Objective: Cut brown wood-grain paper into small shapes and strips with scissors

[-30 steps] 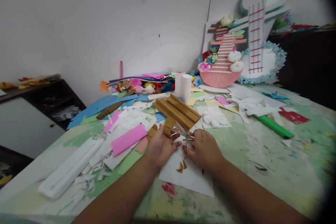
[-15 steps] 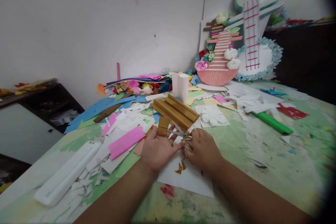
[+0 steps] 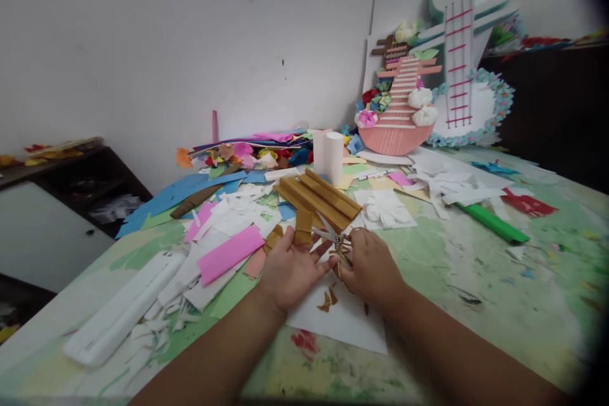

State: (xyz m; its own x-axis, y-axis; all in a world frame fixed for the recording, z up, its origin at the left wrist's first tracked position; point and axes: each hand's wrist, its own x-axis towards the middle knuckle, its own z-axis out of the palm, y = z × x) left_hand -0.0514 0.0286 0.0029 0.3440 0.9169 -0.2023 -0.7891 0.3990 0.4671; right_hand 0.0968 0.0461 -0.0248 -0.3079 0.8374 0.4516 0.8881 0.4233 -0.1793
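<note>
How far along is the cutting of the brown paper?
Done: small brown scraps lie on the white sheet. In hand: the left hand holds a brown piece, the right hand holds scissors, blades open, beside it. Left: that piece looks mostly whole; a stack of brown strips lies behind.

white roll (image 3: pixel 329 157) upright | green tube (image 3: pixel 492 222) lying | pink guitar model (image 3: pixel 397 111) (against wall)

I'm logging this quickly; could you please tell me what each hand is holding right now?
Left hand: holds a brown paper piece.
Right hand: closed on the scissors, blades open.
</note>
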